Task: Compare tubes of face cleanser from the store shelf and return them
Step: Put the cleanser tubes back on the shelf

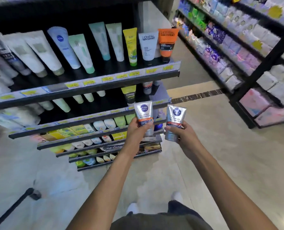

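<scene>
A person stands in a store aisle with both bare arms stretched forward, a tube of face cleanser upright in each hand, just right of the frame's centre. The left hand (pixel 138 130) grasps a white tube (pixel 144 113) with an orange band and a round blue logo, its fingers (pixel 148 126) clenched around the lower part. The right hand (pixel 185 135) grasps a silver tube (pixel 175 119) bearing the same blue logo, fingers wrapped round the lower part from the right and the thumb across the front. The two tubes are held side by side, near each other but apart, labels facing the camera, in front of the end of a black shelf unit (pixel 121 78) that fills the upper left and centre of the frame. On its top tier, cleanser tubes stand cap-down in a row, among them a yellow tube (pixel 131 45), a white L'Oreal tube (pixel 148 45) and an orange L'Oreal tube (pixel 167 44) at the right end, with yellow price tags (pixel 108 79) along the front edge. Lower tiers carry more tubes and small packs, blurred. A second black rack (pixel 260 68) of pastel packs runs along the upper right. The pale floor (pixel 221 146) fills the lower frame, where white shoes (pixel 133 208) show at bottom centre.
</scene>
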`<action>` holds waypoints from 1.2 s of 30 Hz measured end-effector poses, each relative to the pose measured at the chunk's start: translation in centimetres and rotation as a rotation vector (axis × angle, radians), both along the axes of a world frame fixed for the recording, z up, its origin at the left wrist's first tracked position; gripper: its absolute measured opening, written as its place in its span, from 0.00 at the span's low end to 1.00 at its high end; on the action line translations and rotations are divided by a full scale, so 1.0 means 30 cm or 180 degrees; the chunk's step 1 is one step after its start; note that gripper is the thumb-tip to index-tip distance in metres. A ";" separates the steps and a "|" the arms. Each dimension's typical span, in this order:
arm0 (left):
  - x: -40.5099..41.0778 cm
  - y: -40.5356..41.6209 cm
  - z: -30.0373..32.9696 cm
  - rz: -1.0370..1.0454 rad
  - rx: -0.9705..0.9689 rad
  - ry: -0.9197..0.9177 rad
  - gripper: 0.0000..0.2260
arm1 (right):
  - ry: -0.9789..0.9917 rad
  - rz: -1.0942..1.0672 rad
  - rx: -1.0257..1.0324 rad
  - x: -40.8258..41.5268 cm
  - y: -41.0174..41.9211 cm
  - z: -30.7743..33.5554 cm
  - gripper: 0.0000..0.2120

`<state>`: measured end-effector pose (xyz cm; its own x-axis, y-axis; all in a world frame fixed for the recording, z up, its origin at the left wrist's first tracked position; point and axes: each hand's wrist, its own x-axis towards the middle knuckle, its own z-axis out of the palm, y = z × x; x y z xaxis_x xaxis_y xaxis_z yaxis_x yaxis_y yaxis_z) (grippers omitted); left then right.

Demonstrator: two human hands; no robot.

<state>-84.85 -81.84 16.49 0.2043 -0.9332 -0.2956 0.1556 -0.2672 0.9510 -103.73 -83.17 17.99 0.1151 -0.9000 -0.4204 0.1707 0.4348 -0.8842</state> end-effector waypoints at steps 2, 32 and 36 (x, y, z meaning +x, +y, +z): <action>-0.044 -0.061 0.003 0.0113 0.0040 -0.0098 0.16 | 0.0031 0.0171 0.0051 -0.053 -0.089 -0.015 0.22; -0.037 -0.712 -0.216 0.0769 -0.0212 -0.1426 0.20 | 0.0131 0.0797 0.0451 -0.128 -0.457 -0.194 0.25; -0.033 -0.722 -0.240 0.0776 -0.0243 -0.1626 0.21 | 0.0158 0.0762 0.0485 -0.144 -0.442 -0.213 0.24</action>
